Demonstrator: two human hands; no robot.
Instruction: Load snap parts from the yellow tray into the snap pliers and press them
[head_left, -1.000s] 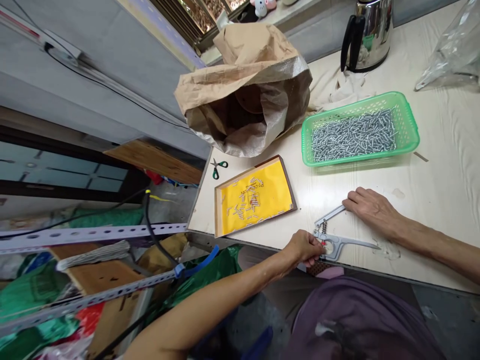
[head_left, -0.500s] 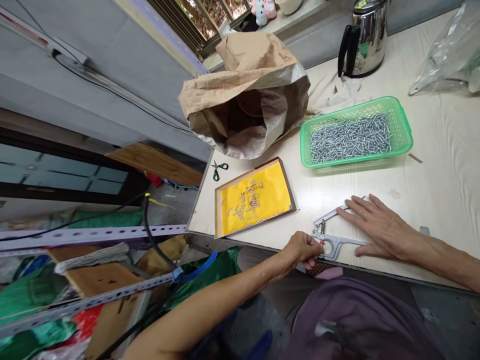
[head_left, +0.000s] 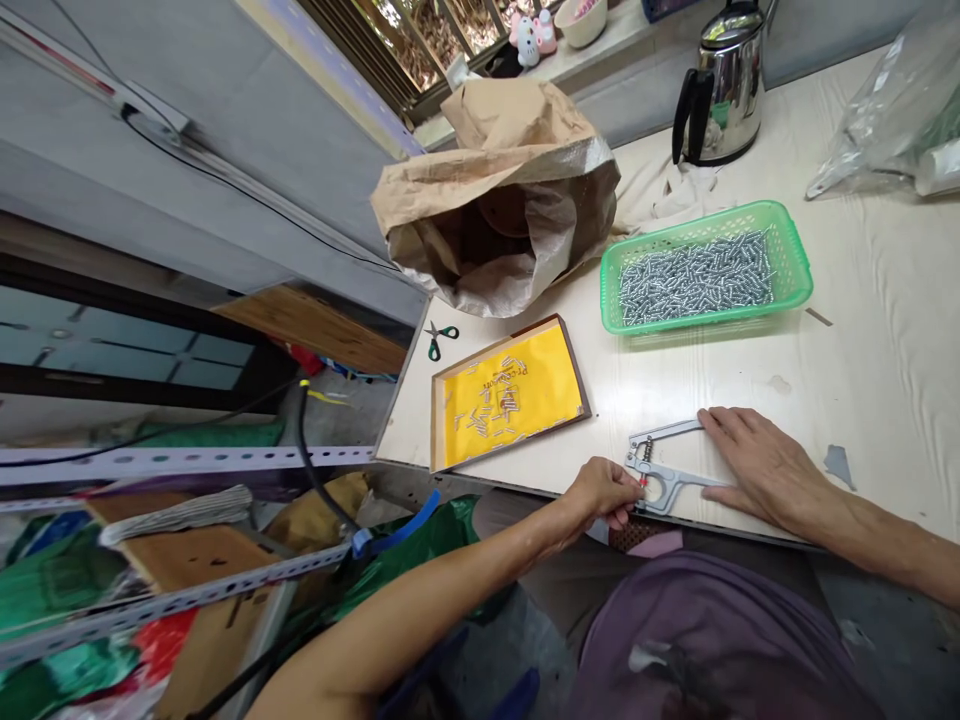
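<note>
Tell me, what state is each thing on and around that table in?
Hand tool: handles spread apart
Left grip: pinched at the tool's head; what it pinches is unclear
Right grip: open, at the handles' ends
Green basket: holds many metal pieces
Shallow tray: small bits scattered inside
Scissors: lying, handles apart
Paper sack: mouth open
Kettle: upright, lid on
Clear bag: slack, white item inside

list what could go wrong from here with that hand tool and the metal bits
Pinching: the left hand has its fingertips by the working end of the hand tool, and the right hand spans its handles, so a squeeze might nip a finger.
Slipping: the tool lies near the table edge and might drop off.
Spilling: the shallow tray of loose metal bits has a corner near that edge, so a knock could scatter them.
</note>
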